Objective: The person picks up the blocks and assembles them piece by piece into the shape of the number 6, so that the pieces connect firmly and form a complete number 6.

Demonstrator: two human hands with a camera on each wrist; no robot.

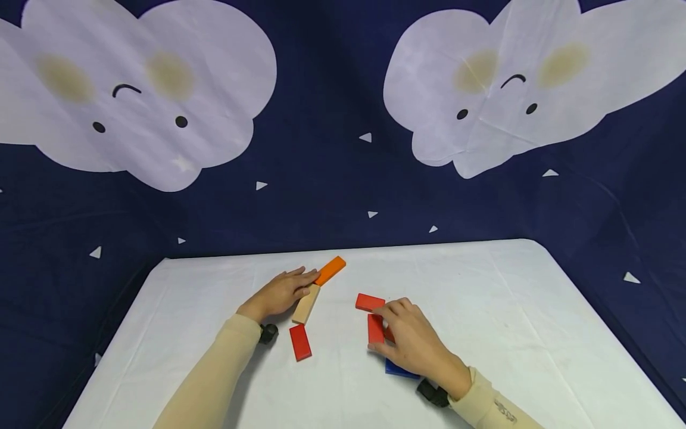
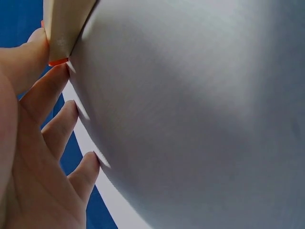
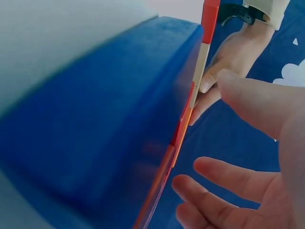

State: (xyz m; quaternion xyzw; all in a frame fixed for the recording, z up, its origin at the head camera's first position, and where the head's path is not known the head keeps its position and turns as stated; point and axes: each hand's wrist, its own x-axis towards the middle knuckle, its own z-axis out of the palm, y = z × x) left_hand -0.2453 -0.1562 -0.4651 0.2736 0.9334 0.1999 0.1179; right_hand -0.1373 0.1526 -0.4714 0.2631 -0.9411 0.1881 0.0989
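My left hand (image 1: 281, 292) lies at the far left of the table, fingers extended. Its thumb touches the side of a plain wooden block (image 1: 306, 304), and its fingertips are where that block meets an orange block (image 1: 330, 270). A red block (image 1: 301, 342) continues this line toward me. My right hand (image 1: 412, 336) is over a second group, thumb and fingers spread around a red block (image 1: 376, 329). Another red block (image 1: 370, 302) lies just beyond; a further red piece is partly hidden under the palm. A blue block (image 1: 401, 369) lies below the wrist, large in the right wrist view.
A white cloth-covered table (image 1: 482, 298) bears both groups of blocks, with white surface between them. Behind it hangs a dark blue curtain (image 1: 321, 149) with white clouds. Dark bands with cameras circle both wrists.
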